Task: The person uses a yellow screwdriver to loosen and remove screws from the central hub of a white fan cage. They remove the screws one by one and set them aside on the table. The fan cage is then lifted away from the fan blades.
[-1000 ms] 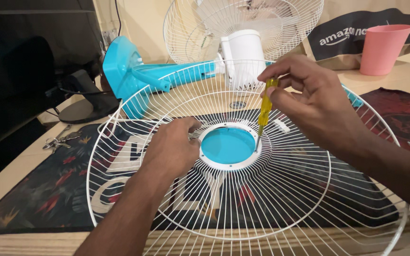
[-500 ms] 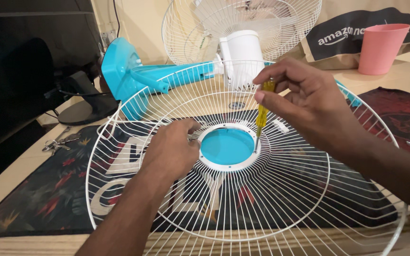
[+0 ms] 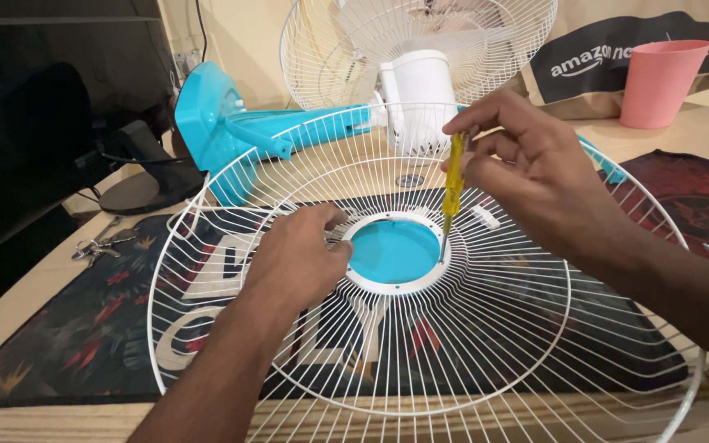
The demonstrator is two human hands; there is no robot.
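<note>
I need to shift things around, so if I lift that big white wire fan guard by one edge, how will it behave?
The white wire fan guard is mostly thin open wire, so probably light for its size. It is wide and domed, so lifted by one edge it would likely flex and swing. The round rim may let it rock or slide on the patterned mat.

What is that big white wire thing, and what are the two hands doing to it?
The picture comes from a camera worn on a person's head, looking down at their own hands. The wire thing is a fan guard, lying on a patterned mat on a table. The left hand presses on the wires beside the blue middle disc. The right hand holds a yellow screwdriver, tip down at the white ring around that disc. Behind lie the fan's blue stand, a pink cup and some keys.
</note>
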